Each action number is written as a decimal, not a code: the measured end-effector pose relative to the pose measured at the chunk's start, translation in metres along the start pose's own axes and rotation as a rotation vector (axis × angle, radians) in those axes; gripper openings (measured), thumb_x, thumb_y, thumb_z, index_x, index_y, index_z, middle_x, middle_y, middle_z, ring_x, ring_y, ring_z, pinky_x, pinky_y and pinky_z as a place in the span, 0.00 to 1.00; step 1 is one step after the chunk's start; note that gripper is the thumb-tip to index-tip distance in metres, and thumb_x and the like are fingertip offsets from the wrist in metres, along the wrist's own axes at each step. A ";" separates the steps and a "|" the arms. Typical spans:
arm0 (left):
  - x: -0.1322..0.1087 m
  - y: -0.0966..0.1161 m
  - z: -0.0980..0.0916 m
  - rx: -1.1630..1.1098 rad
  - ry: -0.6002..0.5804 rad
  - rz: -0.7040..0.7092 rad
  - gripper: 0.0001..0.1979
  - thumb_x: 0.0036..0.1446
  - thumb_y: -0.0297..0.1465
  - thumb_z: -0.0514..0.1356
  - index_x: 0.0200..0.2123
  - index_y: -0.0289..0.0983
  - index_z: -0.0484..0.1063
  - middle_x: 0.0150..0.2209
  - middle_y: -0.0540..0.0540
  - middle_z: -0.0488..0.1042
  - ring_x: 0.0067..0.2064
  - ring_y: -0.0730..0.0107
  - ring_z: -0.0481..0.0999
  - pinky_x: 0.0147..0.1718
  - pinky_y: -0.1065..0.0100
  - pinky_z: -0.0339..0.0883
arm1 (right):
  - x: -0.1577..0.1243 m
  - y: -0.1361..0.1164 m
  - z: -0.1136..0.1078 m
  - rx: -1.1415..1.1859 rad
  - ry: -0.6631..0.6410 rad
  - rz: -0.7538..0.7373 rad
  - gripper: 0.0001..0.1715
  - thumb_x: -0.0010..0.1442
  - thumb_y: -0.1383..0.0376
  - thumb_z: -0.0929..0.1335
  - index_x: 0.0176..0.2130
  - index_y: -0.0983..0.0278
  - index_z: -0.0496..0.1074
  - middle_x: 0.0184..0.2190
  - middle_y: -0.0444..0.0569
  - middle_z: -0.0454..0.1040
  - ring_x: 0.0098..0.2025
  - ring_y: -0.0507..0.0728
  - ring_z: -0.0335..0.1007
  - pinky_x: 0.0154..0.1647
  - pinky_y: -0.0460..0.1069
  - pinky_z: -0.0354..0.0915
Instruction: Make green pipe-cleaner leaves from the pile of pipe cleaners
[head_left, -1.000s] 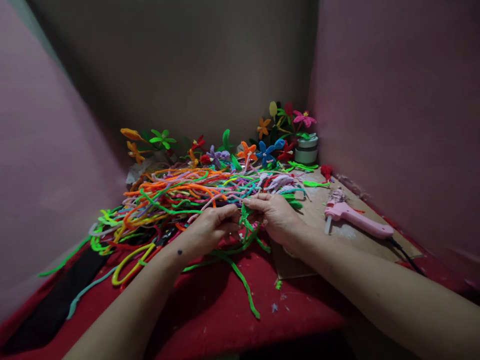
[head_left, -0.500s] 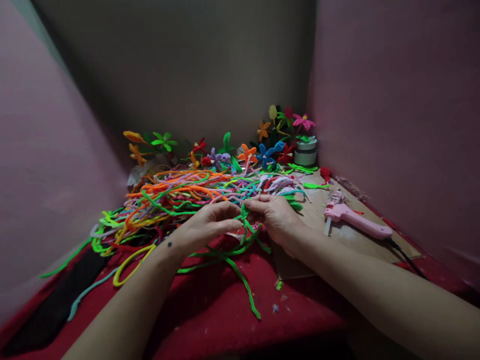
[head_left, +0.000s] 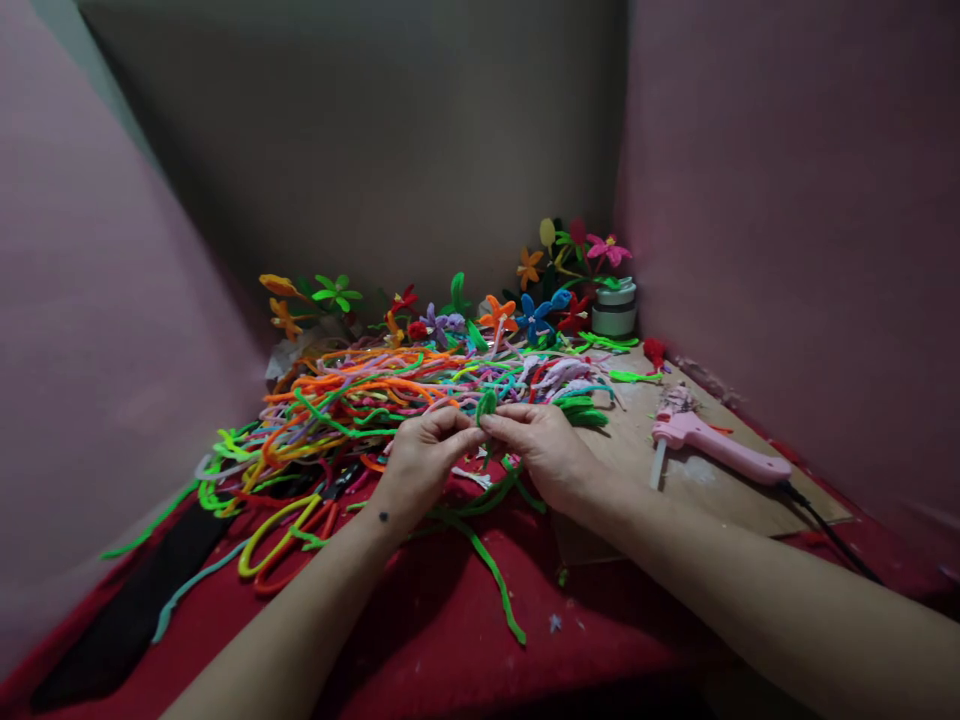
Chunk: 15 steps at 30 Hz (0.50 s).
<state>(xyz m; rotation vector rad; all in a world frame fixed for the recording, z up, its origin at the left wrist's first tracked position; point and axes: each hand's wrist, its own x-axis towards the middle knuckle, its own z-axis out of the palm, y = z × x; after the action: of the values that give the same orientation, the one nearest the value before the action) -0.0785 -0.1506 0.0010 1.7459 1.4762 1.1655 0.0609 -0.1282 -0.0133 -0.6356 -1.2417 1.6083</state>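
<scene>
Between my two hands is a green pipe cleaner [head_left: 486,405], its fuzzy upper part bent into a small leaf-like shape above the fingertips. My left hand [head_left: 426,452] pinches it from the left, thumb and index finger together. From the other side my right hand [head_left: 541,442] grips it between thumb and fingers, and the two hands nearly touch. Loose green pipe cleaners [head_left: 491,568] lie on the red cloth below them. Just beyond the hands spreads a heap of many-coloured pipe cleaners [head_left: 352,385]. The fingers hide the lower part of the held piece.
A pink glue gun [head_left: 724,447] rests on a brown board [head_left: 630,480] at right, its cord trailing off. Scissors [head_left: 281,530] with yellow and red handles lie left of my left wrist. Pipe-cleaner flowers [head_left: 534,318] and a small white-and-grey pot [head_left: 613,310] stand at the back.
My left hand has moved right and its fingers have closed in on the green pipe cleaner. The held piece now shows a rounded leaf-like top. The scissors' handles are more exposed.
</scene>
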 end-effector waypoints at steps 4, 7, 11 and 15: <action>0.001 -0.002 -0.002 0.118 0.059 0.075 0.08 0.42 0.32 0.64 0.22 0.34 0.69 0.22 0.53 0.67 0.26 0.76 0.63 0.27 0.74 0.57 | -0.003 -0.004 0.000 -0.179 0.019 -0.053 0.15 0.47 0.64 0.66 0.16 0.66 0.58 0.16 0.37 0.52 0.21 0.46 0.45 0.22 0.44 0.45; 0.003 0.002 -0.007 -0.102 0.011 -0.013 0.11 0.43 0.33 0.65 0.30 0.35 0.71 0.26 0.52 0.70 0.28 0.75 0.66 0.28 0.73 0.59 | -0.003 -0.004 -0.001 -0.301 -0.016 -0.082 0.15 0.50 0.61 0.64 0.17 0.65 0.58 0.16 0.37 0.50 0.21 0.46 0.43 0.22 0.44 0.43; 0.004 0.004 -0.012 -0.391 -0.130 -0.120 0.14 0.46 0.32 0.63 0.39 0.35 0.72 0.32 0.48 0.73 0.31 0.74 0.70 0.32 0.72 0.62 | -0.002 -0.001 -0.002 -0.364 -0.112 -0.036 0.16 0.51 0.60 0.63 0.18 0.66 0.59 0.16 0.38 0.52 0.21 0.46 0.44 0.21 0.45 0.43; 0.003 0.002 -0.013 -0.530 -0.189 -0.214 0.09 0.43 0.29 0.65 0.30 0.32 0.73 0.24 0.51 0.70 0.23 0.80 0.65 0.24 0.76 0.59 | -0.001 0.000 -0.001 -0.316 -0.172 0.037 0.14 0.49 0.61 0.64 0.18 0.66 0.60 0.16 0.38 0.54 0.20 0.46 0.44 0.21 0.45 0.43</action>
<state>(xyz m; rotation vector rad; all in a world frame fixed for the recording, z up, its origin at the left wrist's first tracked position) -0.0890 -0.1496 0.0097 1.2636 1.0833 1.1169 0.0626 -0.1290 -0.0137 -0.7296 -1.6400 1.5342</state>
